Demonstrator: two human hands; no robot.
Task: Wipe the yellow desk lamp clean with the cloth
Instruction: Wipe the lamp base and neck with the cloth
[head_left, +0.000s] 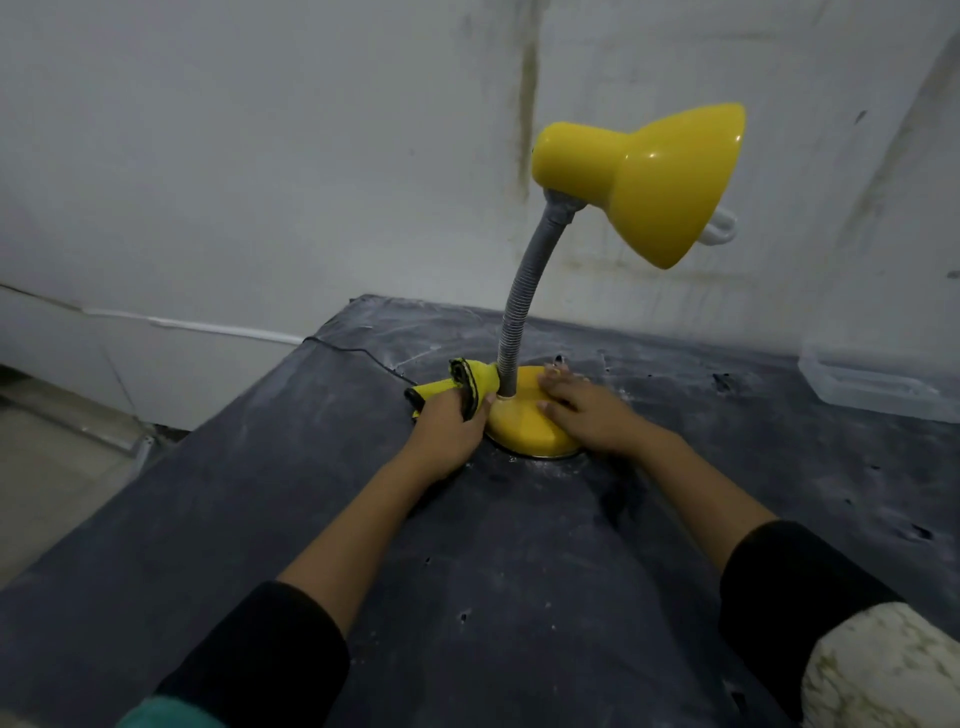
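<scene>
The yellow desk lamp (644, 176) stands upright on a dark table (260, 519), its shade tilted toward the right, on a grey flexible neck. My left hand (452, 426) grips a yellow cloth with a black edge (467, 382) and presses it against the left side of the round yellow base (519, 421), at the foot of the neck. My right hand (587, 410) lies flat on the right side of the base, fingers spread, holding it down. Part of the base is hidden under both hands.
A thin black cord (358, 353) runs from the base to the table's left edge. A clear plastic box (872, 384) sits at the far right of the table. A stained white wall (260, 156) rises just behind.
</scene>
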